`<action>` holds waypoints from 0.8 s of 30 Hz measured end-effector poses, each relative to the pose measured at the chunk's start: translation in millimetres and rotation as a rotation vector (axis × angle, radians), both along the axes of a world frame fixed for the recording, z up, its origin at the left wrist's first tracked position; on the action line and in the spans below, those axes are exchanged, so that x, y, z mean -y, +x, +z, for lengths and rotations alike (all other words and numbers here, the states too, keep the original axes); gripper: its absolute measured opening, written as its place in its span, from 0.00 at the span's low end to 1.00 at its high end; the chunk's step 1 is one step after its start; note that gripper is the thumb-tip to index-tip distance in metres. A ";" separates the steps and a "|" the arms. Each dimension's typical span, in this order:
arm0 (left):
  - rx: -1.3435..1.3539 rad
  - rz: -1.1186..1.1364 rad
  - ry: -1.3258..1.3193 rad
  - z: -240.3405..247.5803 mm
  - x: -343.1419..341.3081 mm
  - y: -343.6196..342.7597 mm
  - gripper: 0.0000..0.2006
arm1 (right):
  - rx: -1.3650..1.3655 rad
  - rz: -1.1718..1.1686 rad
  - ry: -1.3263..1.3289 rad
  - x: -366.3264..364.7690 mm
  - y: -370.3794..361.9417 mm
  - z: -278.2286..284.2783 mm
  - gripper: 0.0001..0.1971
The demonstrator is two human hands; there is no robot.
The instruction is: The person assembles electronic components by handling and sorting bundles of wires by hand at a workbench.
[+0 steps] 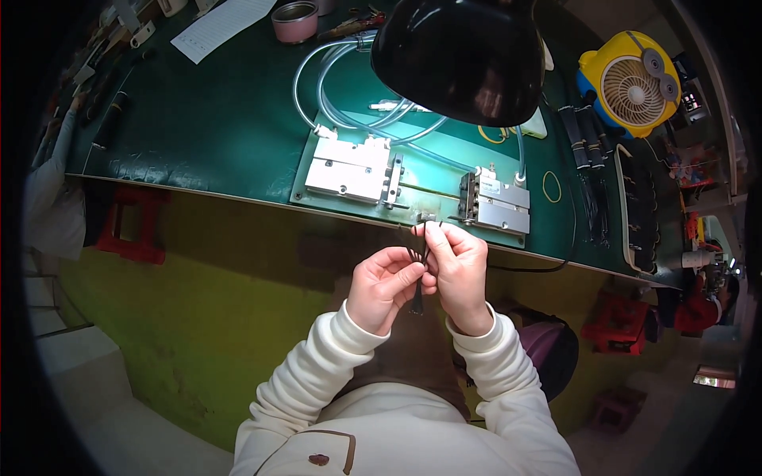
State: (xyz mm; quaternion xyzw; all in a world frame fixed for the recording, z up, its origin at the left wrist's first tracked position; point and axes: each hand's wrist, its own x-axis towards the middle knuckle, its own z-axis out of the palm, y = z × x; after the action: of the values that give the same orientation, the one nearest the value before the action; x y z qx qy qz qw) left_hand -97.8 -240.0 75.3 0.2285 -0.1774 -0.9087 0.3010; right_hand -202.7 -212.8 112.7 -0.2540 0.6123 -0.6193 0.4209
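A small bundle of thin black strands (417,302) is pinched between my two hands, just in front of the bench edge. My left hand (382,292) grips it with thumb and fingers, and the lower ends hang below. Close beside it, my right hand (460,274) is closed on the upper part of the strands. Whether they are wires or cords is too small to tell. Just beyond my fingers lies a metal base plate (429,178) carrying two silver pneumatic clamp blocks, one at the left (345,170) and one at the right (503,208).
Clear air tubes (321,87) loop behind the blocks. A black lamp shade (459,63) hangs over them. Black bundles (583,136), a tray (623,214) and a yellow fan (635,83) are at the right. A pink cup (294,24) and paper (221,28) lie far left. Red stools (133,226) stand below.
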 end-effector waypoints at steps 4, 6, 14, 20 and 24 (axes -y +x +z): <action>0.005 -0.009 -0.015 -0.6 1.8 -1.3 0.06 | -0.025 -0.012 0.011 0.5 0.4 0.2 0.10; -0.003 -0.014 -0.012 -1.3 2.2 -1.8 0.06 | -0.030 -0.024 0.008 0.4 0.8 -0.1 0.10; -0.003 -0.023 -0.001 -0.4 3.9 -4.2 0.06 | -0.001 -0.024 0.002 2.1 -1.2 1.4 0.10; -0.029 -0.021 -0.011 -2.3 3.9 -4.9 0.06 | 0.015 -0.032 0.023 2.0 -2.2 -1.1 0.11; -0.027 -0.039 -0.023 -1.1 4.7 -4.8 0.06 | 0.057 -0.041 0.036 2.4 -2.4 -0.6 0.10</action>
State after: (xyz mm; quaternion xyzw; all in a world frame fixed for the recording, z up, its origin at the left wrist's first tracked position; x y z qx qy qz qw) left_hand -102.7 -244.7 74.2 0.2094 -0.1883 -0.9152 0.2884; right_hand -205.0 -215.2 112.0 -0.2158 0.6162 -0.6236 0.4299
